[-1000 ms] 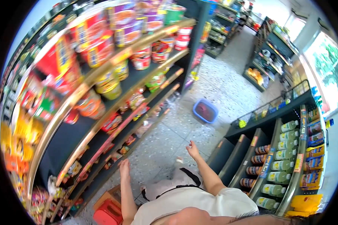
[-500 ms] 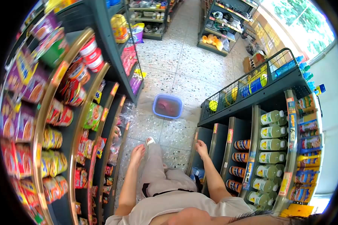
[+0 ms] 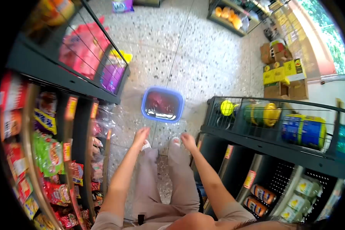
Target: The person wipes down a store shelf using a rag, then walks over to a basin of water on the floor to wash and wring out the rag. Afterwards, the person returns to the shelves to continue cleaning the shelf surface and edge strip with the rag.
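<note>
A blue-rimmed plastic basin (image 3: 163,89) stands on the speckled floor ahead of my feet, with dark liquid and something reddish in it. My left hand (image 3: 141,137) hangs just below the basin's near left side, over my left foot, its fingers curled; whether it holds anything is too small to tell. Over to the right, beside my right shoe (image 3: 175,142), is my right hand (image 3: 188,142), fingers partly bent. Neither hand touches the basin.
Snack shelves (image 3: 67,149) line the left side, with a wire-fronted rack (image 3: 65,82) beyond them. Shelves with bottles (image 3: 262,193) and a wire basket rack (image 3: 274,142) flank the right. Cardboard boxes (image 3: 283,90) lie at the back right.
The view has turned and moved forward down the aisle, so the basin appears nearer and larger. Both hands are now close to it, with both feet visible.
</note>
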The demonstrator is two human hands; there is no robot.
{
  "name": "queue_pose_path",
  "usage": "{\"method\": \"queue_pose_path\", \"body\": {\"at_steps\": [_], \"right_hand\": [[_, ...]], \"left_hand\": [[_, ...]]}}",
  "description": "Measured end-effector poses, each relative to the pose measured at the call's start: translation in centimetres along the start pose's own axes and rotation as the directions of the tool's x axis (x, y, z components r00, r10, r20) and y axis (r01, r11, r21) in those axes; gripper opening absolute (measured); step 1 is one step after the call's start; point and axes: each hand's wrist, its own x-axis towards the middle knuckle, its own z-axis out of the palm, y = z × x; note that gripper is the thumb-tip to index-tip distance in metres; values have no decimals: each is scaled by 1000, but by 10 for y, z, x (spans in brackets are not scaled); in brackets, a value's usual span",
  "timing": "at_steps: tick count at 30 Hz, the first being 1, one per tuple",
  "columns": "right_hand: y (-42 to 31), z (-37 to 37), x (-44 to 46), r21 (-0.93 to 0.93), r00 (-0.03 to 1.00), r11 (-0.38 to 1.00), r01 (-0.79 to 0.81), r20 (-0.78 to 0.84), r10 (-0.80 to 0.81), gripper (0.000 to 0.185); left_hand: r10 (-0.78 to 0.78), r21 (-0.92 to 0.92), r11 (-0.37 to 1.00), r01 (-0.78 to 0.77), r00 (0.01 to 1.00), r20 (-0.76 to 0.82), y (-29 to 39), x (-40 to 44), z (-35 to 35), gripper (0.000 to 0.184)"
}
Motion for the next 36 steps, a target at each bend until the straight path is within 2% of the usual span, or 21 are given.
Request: {"method": "queue_pose_path", "body": {"at_steps": [3,5,8,9,12,14,16,17,19,20,21,22,23,24,25,26,27,28,30,32,36], "right_hand": [[44,66,115,-87,986,988,130,-89,-138,32],[45,83,173,-227,997,970,82,4,-83,34],[95,136,261,-304,957,910,282,30,-287,33],[96,146,278,-367,966,894,258,73,-249,36],[93,180,327,-450,939,838,308,4,-343,36],[79,193,344,-574,894,743,344,-44,-447,44],[87,214,369,-664,903,659,353,59,-425,39],[95,224,385,-669,890,648,364,43,-454,37],[96,222,399,-485,952,843,230,-70,-299,34],[96,220,401,-376,973,914,153,-103,-206,33],[100,218,403,-64,963,985,159,-211,-170,29],[98,213,405,24,964,992,127,-239,-117,26],[99,210,401,296,974,939,176,-190,-122,25],[90,197,379,544,981,818,187,-141,-130,24],[72,188,359,609,988,779,151,-106,-108,26],[55,184,339,670,993,733,119,-75,-92,28],[50,185,324,582,961,765,277,-169,-219,25],[33,174,299,381,945,866,324,-182,-273,21],[28,182,276,304,871,824,478,-284,-400,22],[23,194,267,230,776,769,597,-410,-480,19],[29,203,290,6,768,873,488,-478,-426,23]], "left_hand": [[23,-88,996,-23,1000,1,-9,87,27,30],[7,-169,986,-4,1000,15,-23,146,36,29],[34,-163,986,-25,998,51,-49,228,42,28],[27,-155,988,-19,998,51,-57,252,41,28],[39,-128,991,-32,998,47,-69,322,39,27],[59,-88,995,-55,997,43,-68,358,39,28],[67,-53,997,-65,996,55,-71,387,39,29],[58,-46,997,-55,997,49,-74,399,42,29],[28,-72,997,-23,998,64,-79,413,51,29],[17,-113,994,0,989,148,-87,424,51,32],[-8,-146,989,35,983,183,-87,420,56,32],[-40,-178,981,80,975,217,-87,412,65,33],[-124,-241,952,190,956,265,-84,406,75,35],[-209,-298,903,308,924,321,-86,398,88,37],[-137,-386,872,301,907,398,-80,388,97,47],[9,-489,822,292,851,525,-76,390,102,57],[73,-537,801,265,847,527,-84,415,105,57],[139,-584,777,237,839,525,-93,440,107,57],[-64,-449,839,306,876,478,-57,401,109,46],[42,-483,797,363,764,643,-79,446,99,41],[254,-593,762,262,721,645,-98,442,99,36]]}}
